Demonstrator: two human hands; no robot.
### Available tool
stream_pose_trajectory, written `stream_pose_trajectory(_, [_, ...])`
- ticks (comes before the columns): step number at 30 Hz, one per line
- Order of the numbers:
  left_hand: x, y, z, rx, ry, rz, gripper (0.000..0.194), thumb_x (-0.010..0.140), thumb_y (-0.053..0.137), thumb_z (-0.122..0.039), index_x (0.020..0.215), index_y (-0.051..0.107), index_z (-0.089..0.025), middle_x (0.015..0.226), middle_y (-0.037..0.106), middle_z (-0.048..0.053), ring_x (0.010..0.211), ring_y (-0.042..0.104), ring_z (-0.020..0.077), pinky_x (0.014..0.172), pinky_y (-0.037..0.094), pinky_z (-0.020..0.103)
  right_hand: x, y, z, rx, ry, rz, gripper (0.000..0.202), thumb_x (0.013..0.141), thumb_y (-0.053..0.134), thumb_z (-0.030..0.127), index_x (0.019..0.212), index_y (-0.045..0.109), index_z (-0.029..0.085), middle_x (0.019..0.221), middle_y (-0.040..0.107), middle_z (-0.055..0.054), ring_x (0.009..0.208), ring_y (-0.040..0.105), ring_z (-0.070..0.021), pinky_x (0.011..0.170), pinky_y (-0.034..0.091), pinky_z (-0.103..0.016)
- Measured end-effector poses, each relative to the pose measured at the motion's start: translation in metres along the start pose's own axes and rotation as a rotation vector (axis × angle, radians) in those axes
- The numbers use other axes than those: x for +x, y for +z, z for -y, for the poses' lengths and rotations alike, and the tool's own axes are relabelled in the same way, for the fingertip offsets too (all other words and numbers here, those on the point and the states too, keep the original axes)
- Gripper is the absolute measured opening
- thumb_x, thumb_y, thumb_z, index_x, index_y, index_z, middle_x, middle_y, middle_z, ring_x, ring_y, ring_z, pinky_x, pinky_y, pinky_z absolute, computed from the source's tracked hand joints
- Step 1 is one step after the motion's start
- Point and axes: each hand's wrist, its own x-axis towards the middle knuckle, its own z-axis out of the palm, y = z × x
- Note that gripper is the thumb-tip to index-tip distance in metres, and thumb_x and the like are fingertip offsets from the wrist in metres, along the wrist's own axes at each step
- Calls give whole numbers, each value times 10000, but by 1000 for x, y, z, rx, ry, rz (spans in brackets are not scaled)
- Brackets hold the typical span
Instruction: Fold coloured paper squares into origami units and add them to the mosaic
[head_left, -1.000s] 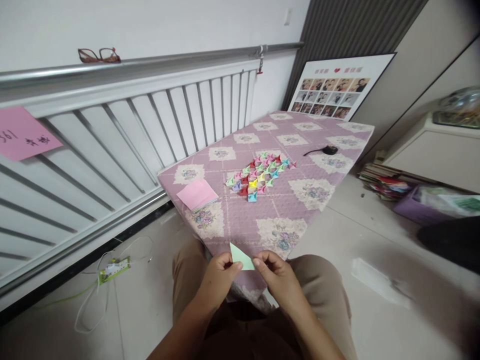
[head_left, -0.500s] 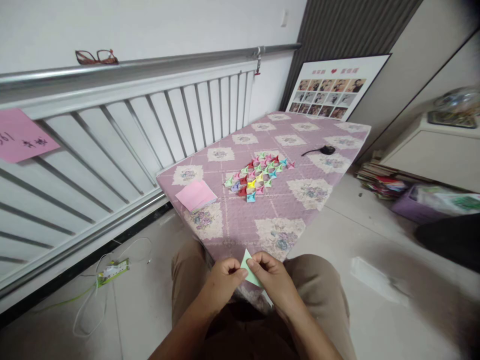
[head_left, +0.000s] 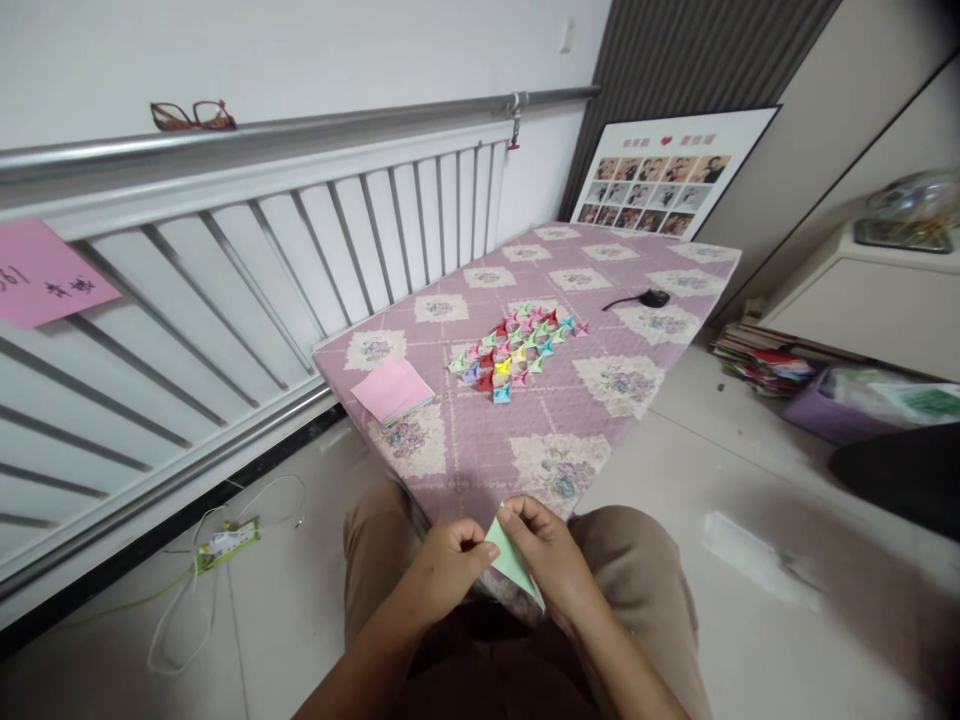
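A light green sheet of folded paper is held between my two hands over the near corner of the table. My left hand pinches its left edge between thumb and fingers. At its upper right, my right hand grips the paper, thumb on top; the fingers beneath are partly hidden. Farther up the table, several small folded paper pieces in red, green, yellow, blue and pink stand in close rows. To their left lies a stack of pink paper.
A floral tablecloth covers the table, with a small black object with a strap near its right edge. A white radiator runs along the left, with glasses on the pipe above. A photo board leans behind.
The green paper has been turned and shifted slightly right, so more of its lower part shows. My right hand has moved up its edge; both hands still hold it.
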Motion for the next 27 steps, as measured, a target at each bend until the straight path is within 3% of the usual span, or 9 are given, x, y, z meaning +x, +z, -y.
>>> stream_pose_trajectory(8, [-2,1,1,19,-2,20,169,736,553,-284,621,507,-169,594,442,-39,588,399,110,572,301,241,2,0,-7,-13,-35,-82,349,762,619,527,686,544,194,624,462,31,595,408,-117,554,350,-229])
stream_pose_trajectory(14, [2,5,13,-35,-2,-66,200,736,544,-310,605,494,-168,572,424,-44,568,373,106,556,288,241,3,-6,-15,43,45,21,379,741,643,539,891,609,193,702,536,23,593,430,-110,544,356,-223])
stream_pose_trajectory(17, [4,7,18,-65,18,-124,206,750,535,-317,614,506,-165,580,441,-42,578,381,106,562,293,237,-1,-8,-18,-18,39,73,335,736,649,516,744,587,186,640,501,36,578,416,-103,550,351,-224])
stream_pose_trajectory(20, [4,9,22,-77,32,-153,217,755,538,-321,609,504,-165,572,437,-45,577,380,105,563,296,234,-5,-7,-22,-114,-15,33,352,750,615,500,615,522,189,571,430,49,557,380,-101,543,332,-227])
stream_pose_trajectory(27, [2,15,30,-144,17,-119,177,749,541,-307,676,587,-152,591,491,-38,589,423,110,587,327,229,-7,-6,-34,-199,-88,-48,349,757,576,505,603,518,197,570,441,36,563,393,-114,548,345,-239])
